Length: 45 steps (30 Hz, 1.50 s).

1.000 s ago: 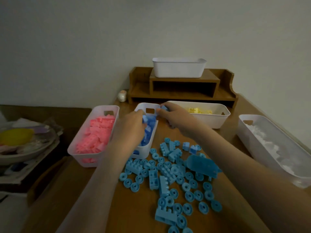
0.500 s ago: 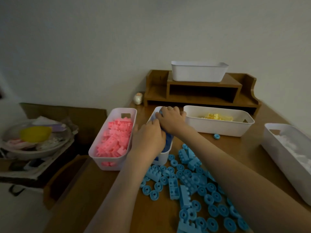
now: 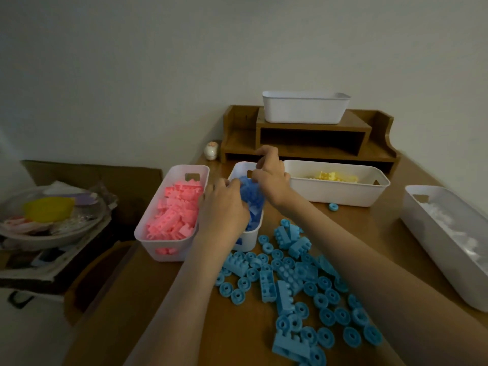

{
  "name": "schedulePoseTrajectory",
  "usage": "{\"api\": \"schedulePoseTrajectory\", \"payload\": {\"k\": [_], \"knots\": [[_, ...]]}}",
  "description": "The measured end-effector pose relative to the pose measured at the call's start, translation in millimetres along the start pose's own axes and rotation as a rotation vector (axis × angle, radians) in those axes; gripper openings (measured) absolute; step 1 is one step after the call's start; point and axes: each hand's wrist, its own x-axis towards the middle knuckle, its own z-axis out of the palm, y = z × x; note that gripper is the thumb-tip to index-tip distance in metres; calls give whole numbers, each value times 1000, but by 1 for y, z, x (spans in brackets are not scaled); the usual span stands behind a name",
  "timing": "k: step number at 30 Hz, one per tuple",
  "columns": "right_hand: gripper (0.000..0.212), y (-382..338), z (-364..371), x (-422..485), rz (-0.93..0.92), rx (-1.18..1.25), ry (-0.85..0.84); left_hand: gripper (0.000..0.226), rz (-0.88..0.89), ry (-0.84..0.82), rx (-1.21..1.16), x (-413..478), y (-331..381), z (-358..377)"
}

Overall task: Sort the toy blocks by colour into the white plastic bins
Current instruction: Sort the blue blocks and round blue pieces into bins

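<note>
Toy blocks (image 3: 290, 281) in light blue lie loose on the table (image 3: 369, 223) in a wide scatter of bricks and rings. One stray ring (image 3: 333, 206) sits apart, just beside the yellow bin (image 3: 338, 191).

Both hands are over the blue bin (image 3: 250, 239), among the blocks heaped in it. The left hand (image 3: 224, 210) has its fingers bent down into the bin. The right hand (image 3: 272, 178) is curled over the far end with thumb and forefinger lifted. For either grip, I cannot tell whether it is clamped on blocks or slack (the fingers hide what is under them).

Sorting looks well along. The pink bin (image 3: 169, 249) is nearly full, the yellow bin holds a few pieces, and the long bin (image 3: 435, 247) at the right holds white ones. As far as I can see, only the blue scatter is left, and it is large.

The pink and blue bins touch side by side. The pink one stands near the table's left edge, so a sideways nudge there seems risky. Open table lies between the scatter and the long bin, and the forearms reach over the pile.
</note>
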Motion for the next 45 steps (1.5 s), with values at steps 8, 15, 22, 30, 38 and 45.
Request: {"api": "schedulePoseTrajectory", "payload": {"k": [8,15,22,30,38,45], "knots": [[10,23,-37,-19,-60,-254,-226,33,38,67,-9,-2,5,2],[24,21,-92,-47,-29,-467,-423,23,412,233,-276,-21,33,2],[22,48,-128,-79,119,-566,-564,39,659,-141,132,-32,43,23],[24,65,-135,-81,286,-422,-495,37,713,-86,141,-37,51,33],[46,61,-133,-82,295,-331,-721,34,658,-100,100,-31,46,35],[20,60,-132,-86,252,-242,-687,30,536,-45,-161,-26,40,25]]}}
